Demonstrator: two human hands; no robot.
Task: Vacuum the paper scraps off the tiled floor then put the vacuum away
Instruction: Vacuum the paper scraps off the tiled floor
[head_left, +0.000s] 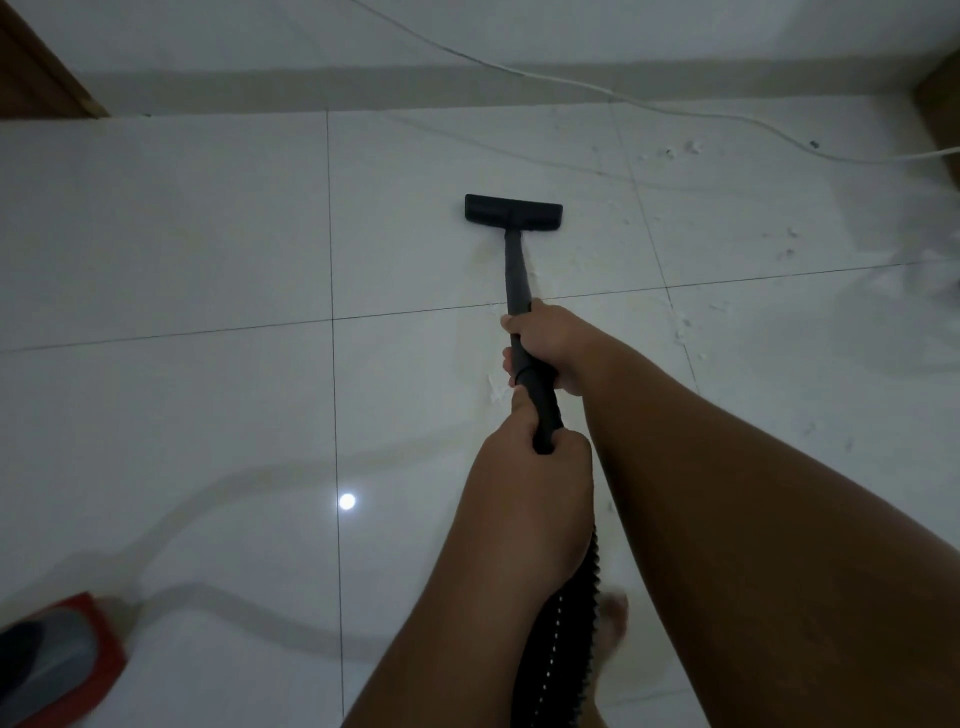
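Note:
A black vacuum wand (517, 270) runs away from me to a flat black floor head (512, 211) resting on the white tiled floor (208, 234). My right hand (545, 345) grips the wand higher up. Just behind it, my left hand (530, 447) is closed around the wand's lower end where the ribbed black hose (566, 623) begins. Small white paper scraps (680, 148) lie scattered to the right of the head, and another scrap (496, 389) sits beside my hands. The red and grey vacuum body (57, 660) is at the bottom left corner.
A white power cord (649, 106) trails along the far wall to the right edge. A brown door frame (41, 78) stands at the top left and brown furniture (940, 114) at the top right. My bare foot (613, 618) shows under my arms.

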